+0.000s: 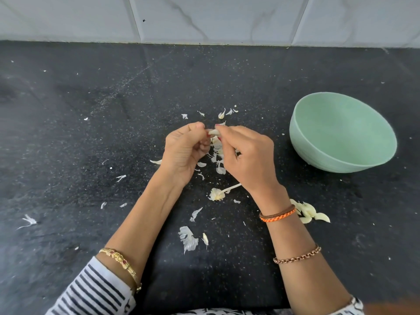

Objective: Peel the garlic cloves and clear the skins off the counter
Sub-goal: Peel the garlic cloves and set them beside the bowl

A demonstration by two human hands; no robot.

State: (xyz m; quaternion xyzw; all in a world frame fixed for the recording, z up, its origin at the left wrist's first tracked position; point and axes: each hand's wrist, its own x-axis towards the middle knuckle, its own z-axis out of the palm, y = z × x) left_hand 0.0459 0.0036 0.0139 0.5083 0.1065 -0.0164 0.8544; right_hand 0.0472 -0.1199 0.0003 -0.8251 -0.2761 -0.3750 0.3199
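While the dark speckled counter point(91, 133) is seen from above, a lone wisp of skin point(29, 221) is spotted far out at eight o'clock, well apart from the action. Further in at seven o'clock, a striped sleeve point(95, 289) and a gold bangle point(123, 264) are shown on the left forearm. Up at centre, the left hand point(184, 153) is raised off the counter with its fingers curled, and one end of a garlic clove point(213, 132) is pinched between thumb and forefinger. That clove is held in the air just above centre, shared between both hands. Directly beneath it, loose garlic skins point(218, 153) are scattered on the counter, with a larger papery piece point(188, 238) down at six o'clock and a stripped garlic stem point(221, 192) lying between the wrists. The other end of the clove is gripped by the right hand point(247, 160), fingers bent around it, thumb tucked under. An orange braided band point(278, 215) and a chain bracelet point(297, 254) are worn on the right forearm. Just beside that wrist, at four o'clock, a small heap of pale cloves point(311, 213) is gathered on the counter. Out at three o'clock, a mint-green bowl point(302, 137) is set upright, well apart from the hands.
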